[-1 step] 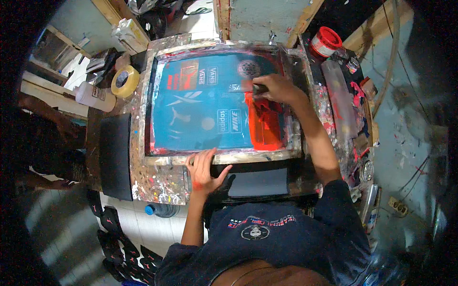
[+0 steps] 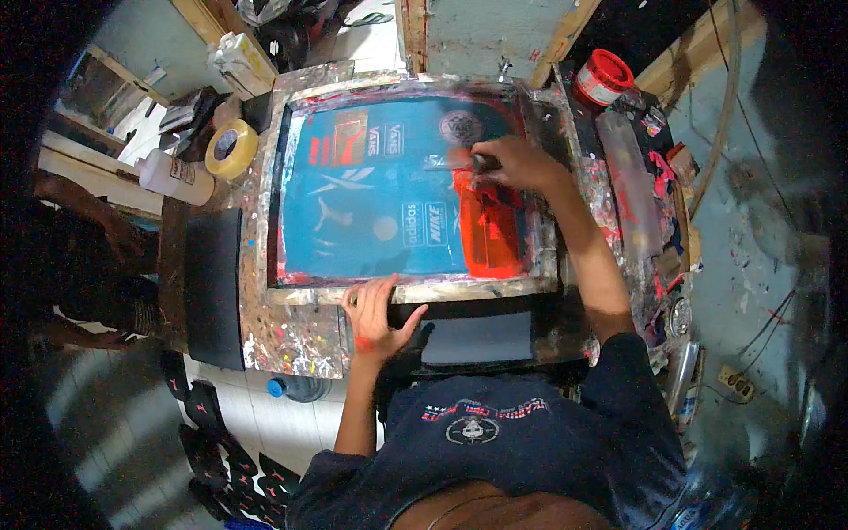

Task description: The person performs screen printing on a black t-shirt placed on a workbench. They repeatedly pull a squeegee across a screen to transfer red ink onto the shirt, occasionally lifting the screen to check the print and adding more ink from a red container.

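Note:
A silk-screen frame [image 2: 411, 293] lies on the worktable, its blue mesh [image 2: 340, 243] carrying several pale stencil designs. Thick red ink [image 2: 490, 238] covers a strip at the mesh's right side. Over the far end of that strip, my right hand [image 2: 515, 163] is closed round the dark handle of a squeegee [image 2: 483, 164]; the fingers partly hide the tool. My left hand [image 2: 378, 318] rests on the frame's near edge, fingers and thumb spread. A dark flat sheet [image 2: 477, 337] shows below the frame, close to my body.
On the left stand a tape roll [image 2: 231, 148], a white bottle [image 2: 177, 178] and a black sheet [image 2: 214, 287]. Another person's arm [image 2: 102, 212] is beyond them. A red tub [image 2: 604, 78] sits at far right. Printed dark pieces [image 2: 216, 433] lie on the floor.

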Action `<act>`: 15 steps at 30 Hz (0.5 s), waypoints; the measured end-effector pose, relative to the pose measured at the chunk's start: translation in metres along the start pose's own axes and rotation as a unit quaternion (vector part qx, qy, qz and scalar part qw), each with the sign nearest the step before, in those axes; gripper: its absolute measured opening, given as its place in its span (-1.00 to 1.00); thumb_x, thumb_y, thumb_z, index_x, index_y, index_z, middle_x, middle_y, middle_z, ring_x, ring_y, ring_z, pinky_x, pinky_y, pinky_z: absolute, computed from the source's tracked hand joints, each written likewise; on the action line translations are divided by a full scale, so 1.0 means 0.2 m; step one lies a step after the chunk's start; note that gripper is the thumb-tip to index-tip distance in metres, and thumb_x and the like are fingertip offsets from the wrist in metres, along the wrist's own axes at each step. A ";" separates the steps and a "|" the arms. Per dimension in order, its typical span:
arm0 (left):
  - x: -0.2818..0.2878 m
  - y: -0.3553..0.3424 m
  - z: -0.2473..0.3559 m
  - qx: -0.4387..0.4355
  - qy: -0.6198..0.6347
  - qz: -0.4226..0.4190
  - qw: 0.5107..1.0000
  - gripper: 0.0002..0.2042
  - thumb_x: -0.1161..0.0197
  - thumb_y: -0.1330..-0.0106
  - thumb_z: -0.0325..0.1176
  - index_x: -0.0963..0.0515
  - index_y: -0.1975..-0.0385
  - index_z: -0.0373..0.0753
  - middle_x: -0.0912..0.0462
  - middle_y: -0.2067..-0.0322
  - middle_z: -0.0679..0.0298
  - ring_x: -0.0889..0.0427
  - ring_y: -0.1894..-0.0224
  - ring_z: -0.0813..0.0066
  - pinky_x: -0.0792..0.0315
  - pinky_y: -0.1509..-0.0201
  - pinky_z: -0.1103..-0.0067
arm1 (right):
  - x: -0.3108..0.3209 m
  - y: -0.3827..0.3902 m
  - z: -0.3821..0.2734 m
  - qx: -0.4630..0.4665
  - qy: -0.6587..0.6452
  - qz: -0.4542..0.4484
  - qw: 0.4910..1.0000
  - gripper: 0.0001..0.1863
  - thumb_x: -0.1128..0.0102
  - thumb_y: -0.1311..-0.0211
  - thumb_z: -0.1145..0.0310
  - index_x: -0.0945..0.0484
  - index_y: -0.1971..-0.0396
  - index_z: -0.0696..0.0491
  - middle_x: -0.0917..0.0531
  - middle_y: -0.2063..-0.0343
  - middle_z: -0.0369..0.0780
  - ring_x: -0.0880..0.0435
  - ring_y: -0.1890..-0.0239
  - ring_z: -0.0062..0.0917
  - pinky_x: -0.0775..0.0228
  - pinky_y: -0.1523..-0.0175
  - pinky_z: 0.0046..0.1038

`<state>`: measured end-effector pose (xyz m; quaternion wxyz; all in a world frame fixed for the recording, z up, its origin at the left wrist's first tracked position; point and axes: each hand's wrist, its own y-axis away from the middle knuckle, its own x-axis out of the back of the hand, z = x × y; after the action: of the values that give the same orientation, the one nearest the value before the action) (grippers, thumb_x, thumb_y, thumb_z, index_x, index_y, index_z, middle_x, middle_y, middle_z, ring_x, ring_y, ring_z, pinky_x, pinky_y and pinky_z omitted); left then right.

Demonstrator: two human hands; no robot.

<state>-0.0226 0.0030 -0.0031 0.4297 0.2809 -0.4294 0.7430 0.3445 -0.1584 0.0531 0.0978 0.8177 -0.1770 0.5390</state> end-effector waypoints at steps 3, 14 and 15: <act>-0.01 0.01 0.00 0.001 0.003 0.003 1.000 -0.25 -0.65 0.00 -0.06 -0.51 -0.18 -0.25 -0.64 -0.06 0.15 -0.57 -0.16 0.15 -0.08 -0.42 0.06 | -0.02 0.06 -0.02 -0.017 0.068 0.037 0.997 -0.51 -0.42 -0.22 0.05 -0.55 0.09 0.14 -0.69 0.28 -0.04 -0.70 0.17 -0.07 -0.49 0.04 -0.06; -0.01 -0.05 0.00 -0.032 -0.021 -0.015 0.999 -0.22 -0.65 0.02 -0.02 -0.50 -0.19 -0.27 -0.62 -0.06 0.11 -0.56 -0.17 0.12 -0.13 -0.39 0.11 | -0.45 0.75 -0.61 -0.042 0.143 0.096 0.984 -0.59 -0.26 -0.32 0.22 -0.53 -0.09 0.09 -0.64 0.10 -0.11 -0.63 0.04 -0.21 -0.55 -0.08 -0.21; -0.01 -0.05 0.00 -0.038 -0.021 -0.016 0.999 -0.22 -0.64 0.02 -0.02 -0.50 -0.19 -0.28 -0.63 -0.05 0.11 -0.56 -0.16 0.13 -0.15 -0.39 0.12 | -0.46 0.78 -0.64 -0.037 0.148 0.099 0.983 -0.57 -0.24 -0.33 0.20 -0.52 -0.11 0.10 -0.63 0.08 -0.10 -0.62 0.02 -0.21 -0.53 -0.12 -0.20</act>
<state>-0.0122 0.0046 -0.0003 0.4429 0.2869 -0.4616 0.7131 0.1423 -0.2405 0.0146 0.0991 0.7032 -0.2606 0.6540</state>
